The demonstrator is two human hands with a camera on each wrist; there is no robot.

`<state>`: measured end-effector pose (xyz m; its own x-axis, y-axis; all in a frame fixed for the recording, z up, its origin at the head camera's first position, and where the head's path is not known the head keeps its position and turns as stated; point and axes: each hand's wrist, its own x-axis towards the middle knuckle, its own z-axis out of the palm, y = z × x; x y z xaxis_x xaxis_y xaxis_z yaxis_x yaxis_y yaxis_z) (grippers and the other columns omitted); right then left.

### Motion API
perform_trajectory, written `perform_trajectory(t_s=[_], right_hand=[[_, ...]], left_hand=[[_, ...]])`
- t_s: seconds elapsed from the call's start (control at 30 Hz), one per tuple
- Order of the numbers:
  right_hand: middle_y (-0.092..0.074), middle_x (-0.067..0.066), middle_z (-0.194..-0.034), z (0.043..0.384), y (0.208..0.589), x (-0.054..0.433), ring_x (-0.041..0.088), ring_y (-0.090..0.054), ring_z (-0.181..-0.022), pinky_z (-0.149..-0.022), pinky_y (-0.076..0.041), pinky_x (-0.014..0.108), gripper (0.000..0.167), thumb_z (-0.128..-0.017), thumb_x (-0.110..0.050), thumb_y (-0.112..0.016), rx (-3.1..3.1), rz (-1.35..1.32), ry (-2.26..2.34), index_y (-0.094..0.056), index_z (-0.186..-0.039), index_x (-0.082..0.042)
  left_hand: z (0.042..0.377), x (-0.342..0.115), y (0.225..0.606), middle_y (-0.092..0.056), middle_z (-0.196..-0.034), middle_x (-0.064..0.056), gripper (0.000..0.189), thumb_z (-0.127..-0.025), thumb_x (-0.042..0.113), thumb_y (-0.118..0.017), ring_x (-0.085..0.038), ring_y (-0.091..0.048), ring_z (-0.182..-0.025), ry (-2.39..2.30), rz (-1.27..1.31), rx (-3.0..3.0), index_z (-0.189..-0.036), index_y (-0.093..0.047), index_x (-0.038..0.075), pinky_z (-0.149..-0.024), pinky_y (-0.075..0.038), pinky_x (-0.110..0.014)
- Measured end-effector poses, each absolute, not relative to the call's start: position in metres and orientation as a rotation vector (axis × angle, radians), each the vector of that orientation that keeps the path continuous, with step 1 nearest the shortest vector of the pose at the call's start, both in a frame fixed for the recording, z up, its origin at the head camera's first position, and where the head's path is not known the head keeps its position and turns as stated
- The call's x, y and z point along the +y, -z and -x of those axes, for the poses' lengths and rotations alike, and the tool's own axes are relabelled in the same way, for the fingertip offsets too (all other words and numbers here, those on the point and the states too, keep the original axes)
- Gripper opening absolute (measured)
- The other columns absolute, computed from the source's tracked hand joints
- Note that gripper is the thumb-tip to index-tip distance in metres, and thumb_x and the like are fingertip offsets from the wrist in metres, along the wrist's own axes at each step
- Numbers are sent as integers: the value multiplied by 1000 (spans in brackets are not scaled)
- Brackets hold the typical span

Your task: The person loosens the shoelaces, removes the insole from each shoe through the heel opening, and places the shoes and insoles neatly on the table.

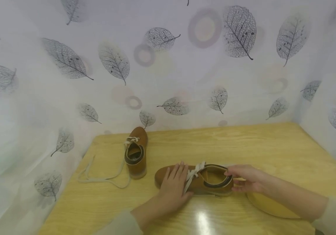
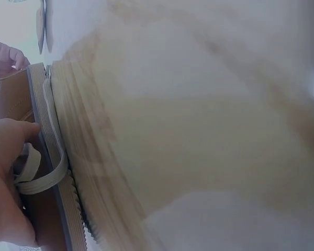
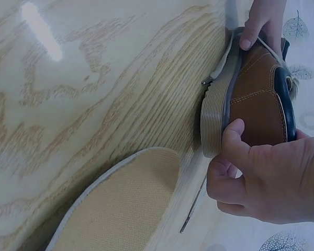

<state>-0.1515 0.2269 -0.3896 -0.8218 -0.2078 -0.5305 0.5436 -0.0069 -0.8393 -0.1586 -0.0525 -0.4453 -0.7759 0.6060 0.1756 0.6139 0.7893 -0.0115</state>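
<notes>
A brown lace-up shoe [image 1: 198,186] lies lengthwise on the table, toe to the left, opening up. My left hand [image 1: 173,184] rests across its toe, fingers straight over the top and thumb down the near side. At the heel, my right hand [image 1: 248,179] pinches the dark collar. In the right wrist view, the right thumb [image 3: 234,133] presses the brown heel just above the ribbed sole [image 3: 213,125]. A pale lace [image 1: 195,171] crosses the tongue, and part of it hangs along the sole in the left wrist view. The left fingertips are hidden there.
A second brown shoe [image 1: 137,155] stands farther back on the left, toe toward the wall. Beside it a loose white lace [image 1: 106,179] curls over the wooden table [image 1: 215,143]. A beige insole [image 3: 125,204] lies under the right forearm. Leaf-patterned sheeting [image 1: 168,75] surrounds the table.
</notes>
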Motion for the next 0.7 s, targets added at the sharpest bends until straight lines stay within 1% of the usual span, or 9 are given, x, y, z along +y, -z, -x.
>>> perform_trajectory(t_s=[0.13,0.27,0.37,0.5,0.57,0.67,0.7], right_hand=[[-26,16,-117,151,390,227,31,-35,-104,-87,-53,39,7,-87,-8,-60,1739,-346,1885,-65,-91,-9],[-24,18,-119,151,389,227,31,-35,-104,-87,-53,39,6,-87,-7,-60,1733,-354,1892,-64,-91,-8],[-23,19,-122,151,388,226,32,-35,-106,-87,-53,40,6,-87,-7,-60,1732,-358,1890,-64,-92,-8],[-23,19,-122,151,388,227,32,-35,-106,-87,-53,40,7,-87,-6,-60,1723,-364,1889,-65,-92,-8],[-23,18,-122,151,389,227,31,-36,-105,-87,-53,39,8,-87,-6,-60,1718,-370,1894,-65,-94,-7],[-23,17,-122,151,389,228,29,-37,-102,-86,-53,39,9,-87,-6,-60,1720,-371,1894,-65,-95,-7],[-23,17,-121,151,389,228,28,-37,-101,-86,-53,39,9,-87,-6,-60,1721,-372,1896,-65,-95,-7]], left_hand=[[156,-54,445,-31,-151,-18,82,-90,52,-53,-33,-33,-138,57,980,-2781,-147,-25,0,-109,-31,-54],[156,-57,443,-32,-150,-20,79,-92,50,-51,-34,-34,-136,43,1016,-2767,-146,-26,-1,-108,-33,-54],[157,-60,438,-26,-152,-21,75,-96,46,-45,-35,-29,-139,23,1076,-2819,-147,-21,-2,-110,-31,-53],[159,-68,427,-18,-154,-22,65,-102,36,-36,-36,-21,-142,20,1189,-2926,-148,-14,-5,-113,-25,-50],[161,-73,422,-17,-154,-23,62,-103,31,-35,-35,-19,-142,101,1232,-2962,-147,-13,-7,-114,-23,-48],[163,-78,417,-23,-152,-23,58,-103,25,-36,-33,-26,-140,272,1255,-2953,-146,-18,-8,-114,-25,-46],[163,-80,415,-26,-151,-22,56,-103,24,-38,-32,-29,-139,362,1234,-2960,-146,-20,-7,-113,-26,-45]])
